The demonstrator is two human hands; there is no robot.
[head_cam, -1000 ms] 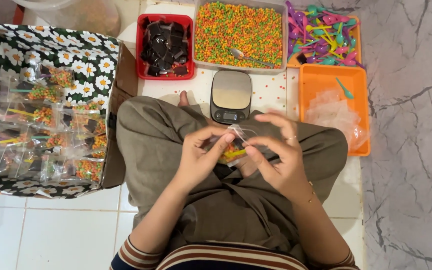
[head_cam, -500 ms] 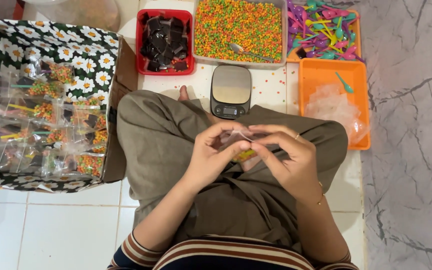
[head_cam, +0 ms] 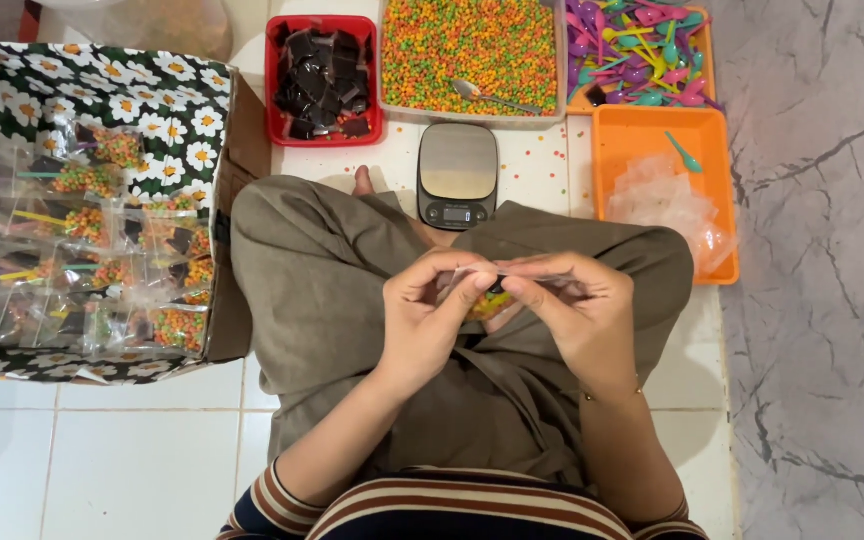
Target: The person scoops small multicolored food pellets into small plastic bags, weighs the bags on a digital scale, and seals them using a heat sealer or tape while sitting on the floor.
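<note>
My left hand (head_cam: 427, 320) and my right hand (head_cam: 572, 310) meet over my lap, both pinching a small clear plastic packet (head_cam: 492, 297) that holds colourful candy beads and something dark. The fingertips of both hands press along the packet's top edge. Most of the packet is hidden behind my fingers. I sit cross-legged on a white tiled floor in olive trousers.
A small digital scale (head_cam: 457, 173) stands just beyond my knees. Behind it are a red tray of dark pieces (head_cam: 324, 75), a tub of multicoloured beads with a spoon (head_cam: 472, 50), an orange tray of small coloured spoons (head_cam: 642, 50) and an orange tray of clear bags (head_cam: 667, 190). A floral box of filled packets (head_cam: 92, 200) stands left.
My hands have drawn closer together and closed over the packet's top edge; the packet is more covered by my fingers than before.
</note>
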